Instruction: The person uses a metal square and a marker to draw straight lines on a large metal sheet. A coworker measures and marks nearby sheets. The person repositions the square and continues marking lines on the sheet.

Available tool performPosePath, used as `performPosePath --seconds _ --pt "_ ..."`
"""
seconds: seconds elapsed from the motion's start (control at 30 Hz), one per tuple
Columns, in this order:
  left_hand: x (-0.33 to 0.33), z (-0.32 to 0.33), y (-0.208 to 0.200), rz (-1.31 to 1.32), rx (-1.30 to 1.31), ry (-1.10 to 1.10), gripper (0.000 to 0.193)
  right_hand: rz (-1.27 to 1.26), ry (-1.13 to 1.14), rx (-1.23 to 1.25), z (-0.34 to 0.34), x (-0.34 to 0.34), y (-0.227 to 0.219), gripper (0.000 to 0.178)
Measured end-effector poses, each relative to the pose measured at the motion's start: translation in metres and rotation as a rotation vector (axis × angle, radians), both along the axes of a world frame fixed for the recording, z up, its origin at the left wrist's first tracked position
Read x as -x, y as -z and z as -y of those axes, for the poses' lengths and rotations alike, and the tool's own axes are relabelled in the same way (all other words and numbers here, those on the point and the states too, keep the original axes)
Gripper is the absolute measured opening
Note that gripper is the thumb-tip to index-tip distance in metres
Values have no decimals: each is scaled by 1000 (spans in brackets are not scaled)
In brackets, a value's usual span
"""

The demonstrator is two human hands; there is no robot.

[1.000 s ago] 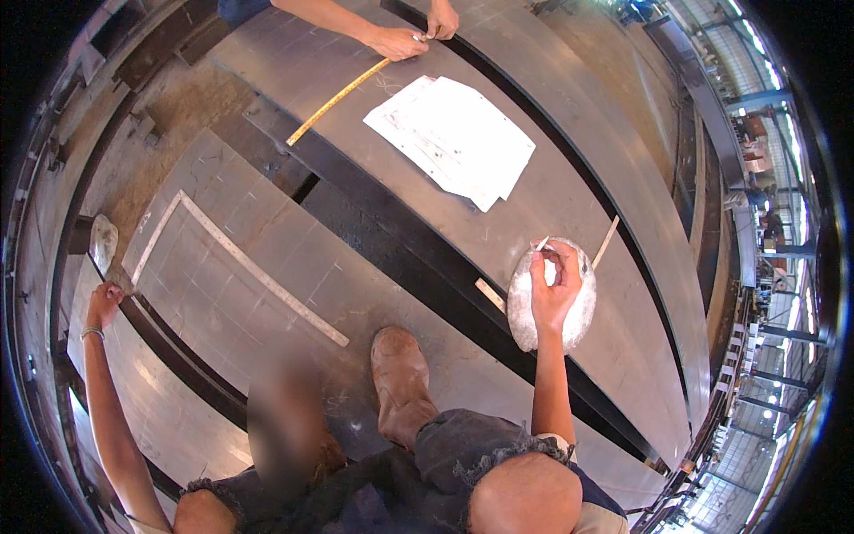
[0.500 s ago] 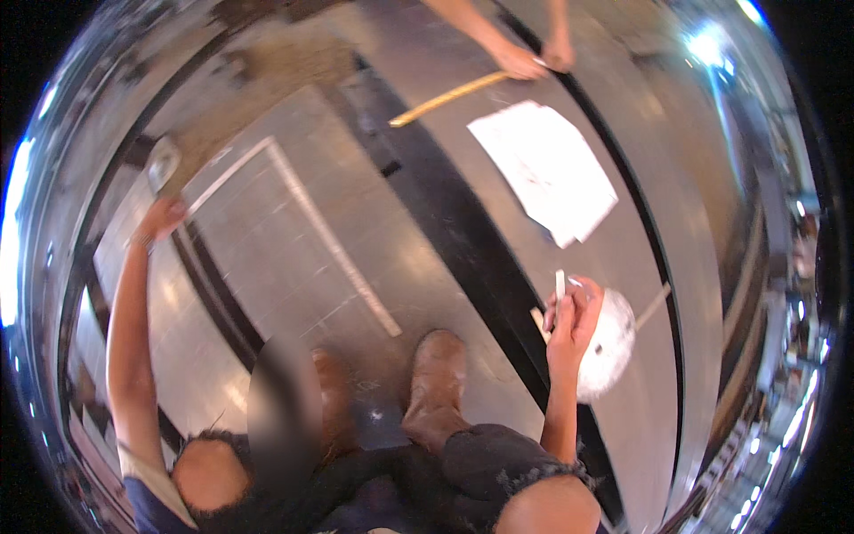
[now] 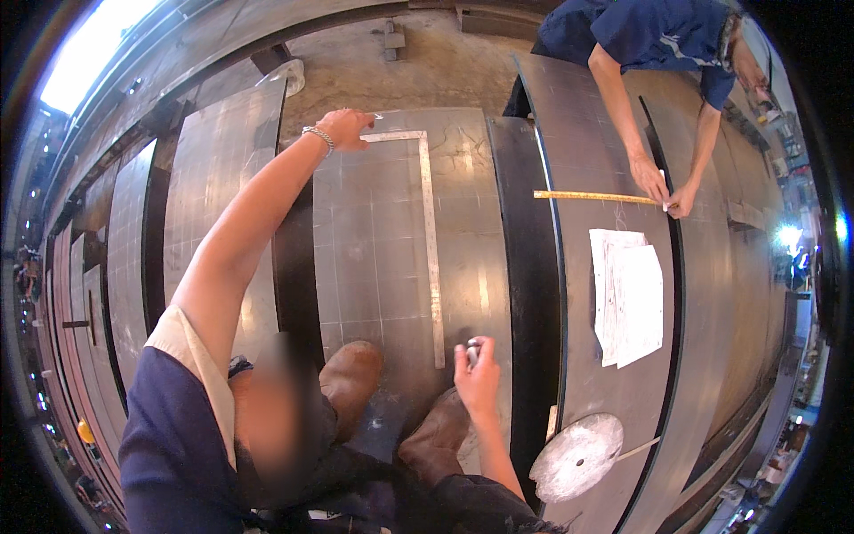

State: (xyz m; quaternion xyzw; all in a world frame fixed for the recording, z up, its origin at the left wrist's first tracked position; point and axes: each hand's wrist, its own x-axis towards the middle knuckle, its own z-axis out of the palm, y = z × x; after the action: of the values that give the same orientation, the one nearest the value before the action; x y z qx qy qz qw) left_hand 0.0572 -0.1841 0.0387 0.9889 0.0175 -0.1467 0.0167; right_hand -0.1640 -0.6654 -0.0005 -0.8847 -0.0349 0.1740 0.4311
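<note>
A steel framing square (image 3: 431, 236) lies on the grey metal plate (image 3: 365, 240) below me, its long arm pointing toward my boots. My left hand (image 3: 342, 132), with a bracelet at the wrist, is closed at the end of the short arm, by the plate's far left edge. My right hand (image 3: 479, 374) is raised near the bottom end of the long arm. Its fingers pinch a small whitish chalk stick (image 3: 472, 354), partly hidden by them. Thin pale lines cross the plate's surface.
At the right, another plate bears white paper sheets (image 3: 630, 298) and a whitish round disc (image 3: 578, 458). A co-worker's hands (image 3: 667, 194) hold a yellow tape measure (image 3: 596, 197) across it. Dark gaps separate the plates. My boots (image 3: 351, 378) stand on the middle plate.
The view has turned, and the co-worker's upper body now shows. My right hand has moved left from above the round disc to near the square. My left hand stays at the square's short end.
</note>
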Motion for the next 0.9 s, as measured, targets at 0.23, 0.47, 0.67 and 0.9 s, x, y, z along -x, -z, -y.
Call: performPosePath --seconds 0.23,0.47,0.67,0.9 --pt "-10 20 18 44 -37 -16 44 233 -223 484 -13 32 20 36" --pt "-18 24 37 48 -54 -3 34 307 -196 423 -8 40 34 29" --pt "-24 17 56 50 -91 -2 24 264 -94 376 -10 38 34 27" --pt "-29 23 54 29 -54 -68 26 222 -16 380 -11 34 32 28"
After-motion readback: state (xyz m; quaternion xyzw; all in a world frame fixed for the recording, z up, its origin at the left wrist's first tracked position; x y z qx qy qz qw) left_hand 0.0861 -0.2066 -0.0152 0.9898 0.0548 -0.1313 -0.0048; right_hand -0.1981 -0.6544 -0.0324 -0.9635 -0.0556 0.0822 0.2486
